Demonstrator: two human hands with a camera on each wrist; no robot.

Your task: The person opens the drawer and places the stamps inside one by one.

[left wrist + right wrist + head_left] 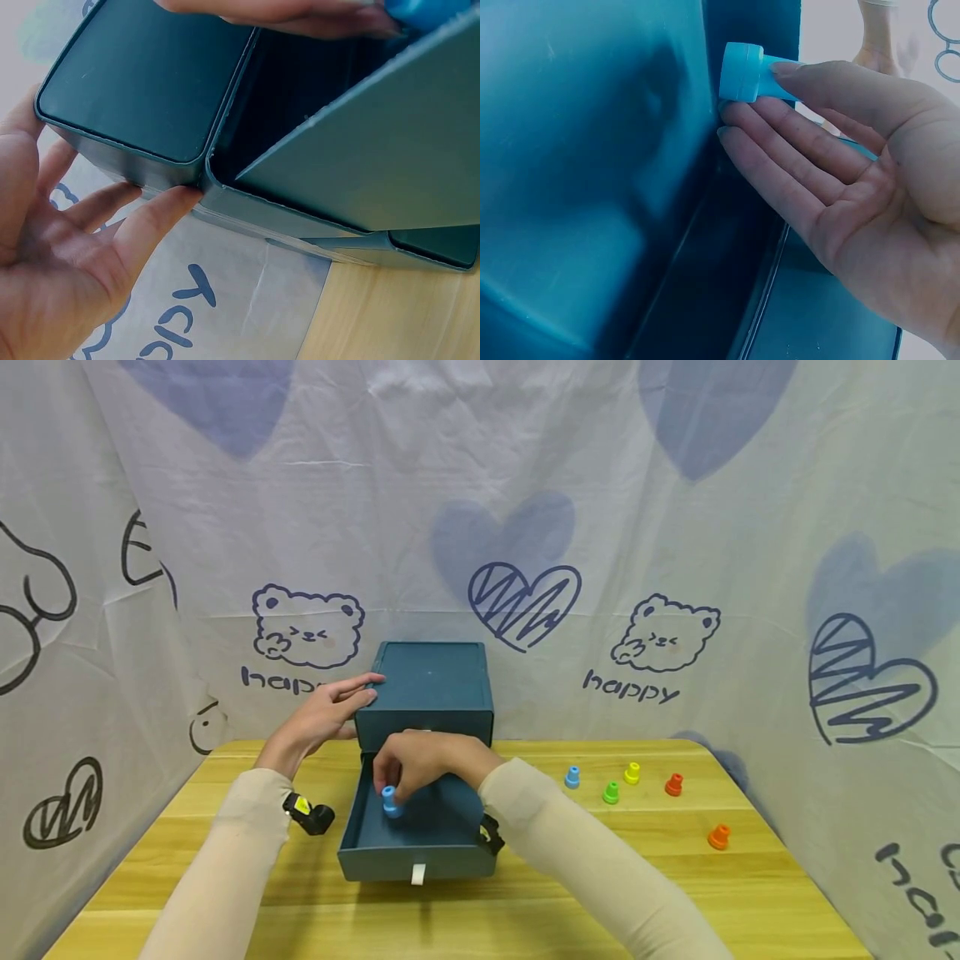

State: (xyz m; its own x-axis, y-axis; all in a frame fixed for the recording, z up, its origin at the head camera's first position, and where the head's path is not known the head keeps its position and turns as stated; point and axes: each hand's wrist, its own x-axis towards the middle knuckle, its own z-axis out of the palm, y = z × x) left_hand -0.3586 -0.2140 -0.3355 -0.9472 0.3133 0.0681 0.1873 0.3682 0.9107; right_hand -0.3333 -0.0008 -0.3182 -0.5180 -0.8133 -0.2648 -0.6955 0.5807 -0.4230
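A dark teal box (431, 681) stands at the back of the wooden table (675, 893), its drawer (420, 860) pulled out toward me. My left hand (333, 706) rests with straight fingers against the box's upper left corner; the left wrist view shows that hand (75, 247) open beside the box (142, 82). My right hand (408, 764) reaches down into the drawer and pinches a small blue peg (389, 800) near its left wall. In the right wrist view the blue peg (742, 71) sits between the fingertips of my right hand (780, 97), close to the drawer wall (592, 150).
Several loose pegs lie on the table to the right of the box: blue (572, 777), green (611, 792), yellow (632, 772), red-orange (673, 785) and orange (718, 837). A white pull tab (418, 874) hangs from the drawer front. Printed cloth walls surround the table.
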